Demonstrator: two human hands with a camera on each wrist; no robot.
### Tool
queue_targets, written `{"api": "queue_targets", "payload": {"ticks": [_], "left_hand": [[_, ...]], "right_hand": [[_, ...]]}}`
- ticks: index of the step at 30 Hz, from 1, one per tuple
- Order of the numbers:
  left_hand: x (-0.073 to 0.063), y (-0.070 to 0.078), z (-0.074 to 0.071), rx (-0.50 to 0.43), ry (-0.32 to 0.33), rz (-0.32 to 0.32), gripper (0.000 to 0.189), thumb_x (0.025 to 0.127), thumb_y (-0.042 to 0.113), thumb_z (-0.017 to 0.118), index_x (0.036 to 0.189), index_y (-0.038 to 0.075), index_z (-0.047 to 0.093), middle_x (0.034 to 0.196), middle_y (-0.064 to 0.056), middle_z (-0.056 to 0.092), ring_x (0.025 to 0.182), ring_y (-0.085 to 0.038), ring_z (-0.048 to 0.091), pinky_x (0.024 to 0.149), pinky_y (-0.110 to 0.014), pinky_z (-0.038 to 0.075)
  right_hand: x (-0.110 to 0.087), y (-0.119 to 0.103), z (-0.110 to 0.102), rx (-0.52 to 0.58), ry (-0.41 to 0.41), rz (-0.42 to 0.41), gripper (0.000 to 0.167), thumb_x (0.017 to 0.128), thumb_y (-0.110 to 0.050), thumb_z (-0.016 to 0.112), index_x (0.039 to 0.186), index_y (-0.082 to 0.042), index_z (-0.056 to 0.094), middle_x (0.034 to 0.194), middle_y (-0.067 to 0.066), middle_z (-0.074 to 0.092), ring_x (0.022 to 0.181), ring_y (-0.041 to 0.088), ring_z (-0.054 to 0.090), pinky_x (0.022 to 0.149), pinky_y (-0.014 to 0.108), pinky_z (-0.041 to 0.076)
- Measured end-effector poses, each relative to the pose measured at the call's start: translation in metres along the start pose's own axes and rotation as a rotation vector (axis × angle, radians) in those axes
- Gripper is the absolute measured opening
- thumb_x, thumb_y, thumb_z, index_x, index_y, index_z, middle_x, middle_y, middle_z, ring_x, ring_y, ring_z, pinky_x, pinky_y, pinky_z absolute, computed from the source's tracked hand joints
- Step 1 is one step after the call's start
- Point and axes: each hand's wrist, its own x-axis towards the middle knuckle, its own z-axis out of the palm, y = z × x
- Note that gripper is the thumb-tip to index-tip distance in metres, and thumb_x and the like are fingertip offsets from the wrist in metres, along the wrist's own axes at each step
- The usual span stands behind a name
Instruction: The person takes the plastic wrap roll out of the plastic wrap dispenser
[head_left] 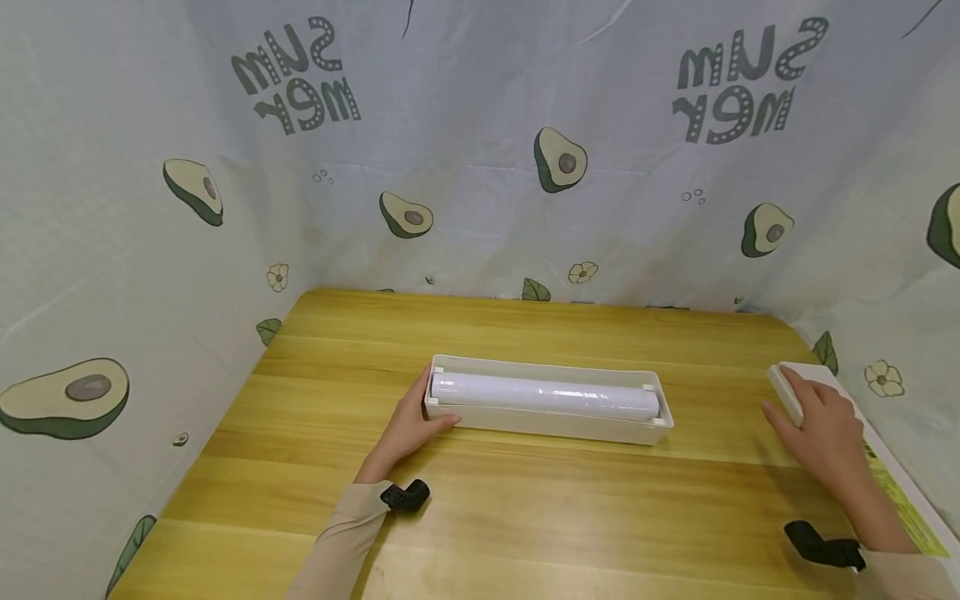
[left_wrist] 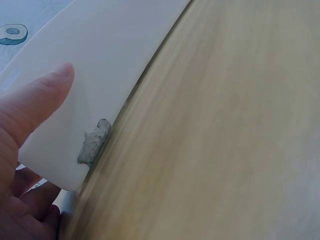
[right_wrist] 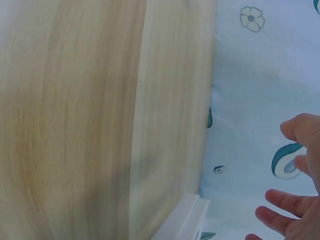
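A long white open-topped box (head_left: 555, 422) stands on the table with a shiny white roll (head_left: 543, 395) lying lengthwise inside. My left hand (head_left: 412, 421) grips its left end, thumb on the front wall and fingers round the end. In the left wrist view the thumb (left_wrist: 42, 97) lies along the white wall, above a small grey rough patch (left_wrist: 95, 143) near the bottom edge. At the far right my right hand (head_left: 823, 425) hovers by a long white piece with a yellow-green label (head_left: 903, 500). Its fingers (right_wrist: 285, 200) are spread and hold nothing.
The wooden table (head_left: 525, 517) has its back edge against a hanging cloth (head_left: 480, 167) printed with avocados and flowers. That cloth also runs along the left and right sides. The long white piece (head_left: 782, 392) lies along the table's right edge.
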Motion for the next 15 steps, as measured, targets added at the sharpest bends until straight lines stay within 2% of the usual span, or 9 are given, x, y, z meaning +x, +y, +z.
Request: {"api": "queue_targets", "payload": {"ticks": [2, 5, 15], "left_hand": [[0.0, -0.002, -0.001, 0.007, -0.003, 0.006, 0.096, 0.076, 0.015, 0.078, 0.15, 0.007, 0.018, 0.14, -0.018, 0.046, 0.129, -0.034, 0.044, 0.11, -0.051, 0.033], [0.004, -0.019, 0.003, 0.008, 0.002, 0.011, 0.098, 0.075, 0.021, 0.079, 0.151, 0.015, 0.018, 0.141, -0.014, 0.046, 0.131, -0.031, 0.043, 0.111, -0.05, 0.032], [0.005, -0.02, 0.002, 0.022, -0.006, 0.024, 0.098, 0.075, 0.025, 0.079, 0.151, 0.015, 0.018, 0.143, -0.013, 0.044, 0.133, -0.031, 0.041, 0.111, -0.05, 0.031]], "right_hand": [[0.0, -0.002, -0.001, -0.005, -0.014, 0.001, 0.061, 0.094, -0.029, 0.054, 0.143, -0.001, 0.033, 0.118, 0.042, 0.042, 0.1, 0.058, 0.038, 0.07, 0.072, 0.03], [0.001, -0.004, -0.002, -0.015, -0.034, 0.002, 0.061, 0.094, -0.03, 0.054, 0.144, -0.002, 0.032, 0.119, 0.042, 0.042, 0.101, 0.057, 0.038, 0.069, 0.071, 0.03], [0.002, -0.008, -0.001, -0.026, -0.018, -0.01, 0.062, 0.094, -0.033, 0.054, 0.143, -0.002, 0.032, 0.119, 0.041, 0.043, 0.102, 0.057, 0.039, 0.071, 0.07, 0.031]]}}
